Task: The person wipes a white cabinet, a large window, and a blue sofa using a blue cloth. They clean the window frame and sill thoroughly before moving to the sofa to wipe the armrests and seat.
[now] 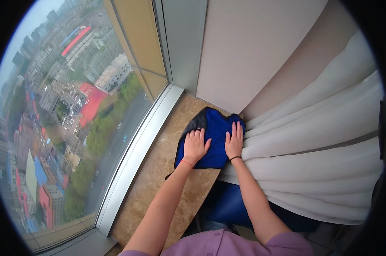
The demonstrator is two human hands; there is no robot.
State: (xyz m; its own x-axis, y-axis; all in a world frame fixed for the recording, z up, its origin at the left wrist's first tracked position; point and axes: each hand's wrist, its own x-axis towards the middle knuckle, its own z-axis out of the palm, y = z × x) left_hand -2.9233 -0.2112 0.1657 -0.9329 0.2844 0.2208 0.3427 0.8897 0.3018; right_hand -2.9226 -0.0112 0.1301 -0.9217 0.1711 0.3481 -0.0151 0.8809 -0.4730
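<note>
A blue cloth (216,140) with a dark border lies spread over the far end of a brown marble window sill (167,142). One corner is turned up and shows a dark grey side. My left hand (195,145) rests flat on the cloth's left part, its fingertips at the edge of the grey fold. Flat on the right part, close to the sill's inner edge, lies my right hand (234,140) with its fingers a little apart. Neither hand grips the cloth. A small dark loop sticks out at the cloth's lower left corner.
Left of the sill runs a metal window frame (141,140), with a high view of buildings and a road behind the glass. A pale wall panel (244,48) closes off the far end. White curtains (311,166) hang at the right, touching the cloth's side. Below them is a blue surface (233,203).
</note>
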